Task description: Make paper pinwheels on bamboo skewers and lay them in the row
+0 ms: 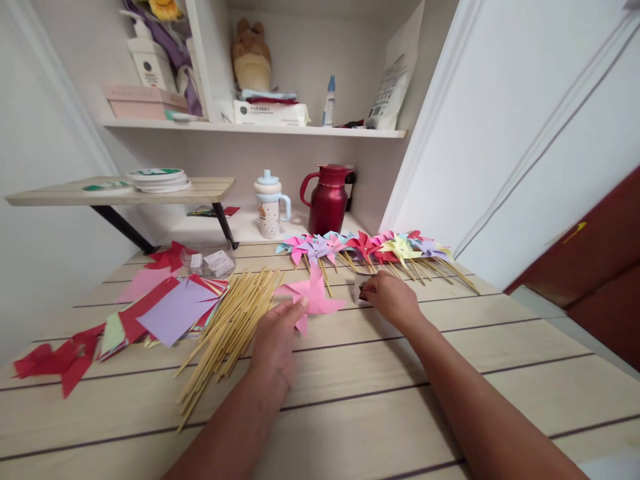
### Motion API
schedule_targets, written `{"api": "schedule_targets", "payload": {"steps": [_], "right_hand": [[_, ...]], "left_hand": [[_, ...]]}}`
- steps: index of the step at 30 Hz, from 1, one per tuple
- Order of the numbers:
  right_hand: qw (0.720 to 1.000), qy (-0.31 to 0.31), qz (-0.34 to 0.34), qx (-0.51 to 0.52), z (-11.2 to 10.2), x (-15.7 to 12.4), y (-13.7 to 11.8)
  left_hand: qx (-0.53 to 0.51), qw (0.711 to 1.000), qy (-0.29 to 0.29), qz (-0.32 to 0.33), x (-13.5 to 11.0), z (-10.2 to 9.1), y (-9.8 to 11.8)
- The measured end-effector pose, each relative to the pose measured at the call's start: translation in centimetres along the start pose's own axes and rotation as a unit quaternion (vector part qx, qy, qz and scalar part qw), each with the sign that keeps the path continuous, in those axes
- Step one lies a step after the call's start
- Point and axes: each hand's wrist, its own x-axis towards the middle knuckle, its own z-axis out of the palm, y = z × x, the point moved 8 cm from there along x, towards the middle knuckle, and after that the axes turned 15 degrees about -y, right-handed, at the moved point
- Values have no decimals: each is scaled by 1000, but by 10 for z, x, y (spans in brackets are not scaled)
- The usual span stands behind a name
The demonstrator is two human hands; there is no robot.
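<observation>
My left hand (277,340) lies on the wooden table (380,413), fingertips pinching the near edge of a pink paper pinwheel head (313,297). My right hand (393,297) is curled around a small clear roll, apparently tape (361,288), just right of the pink pinwheel. A pile of bamboo sticks (227,330) lies left of my left hand. A row of finished pinwheels (370,250) on sticks lies across the table behind both hands.
Stacked coloured paper squares (173,310) and red paper scraps (60,360) lie at the left. A small clear box (210,262), a lidded cup (270,207) and a red jug (327,200) stand at the back. Shelves hang above; a white wall runs along the right.
</observation>
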Motion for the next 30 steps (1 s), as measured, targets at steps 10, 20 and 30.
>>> {"api": "schedule_targets", "payload": {"steps": [10,20,30], "right_hand": [[987,-11,-39,153,3,8,25],[970,-9,-42,239,6,11,35],[974,21,-55,220,-3,8,34]], "left_hand": [[0,1000,-18,-6,5,-1,-2],[11,999,-26,-15,4,0,-3],[17,999,-32,-12,4,1,-3]]}}
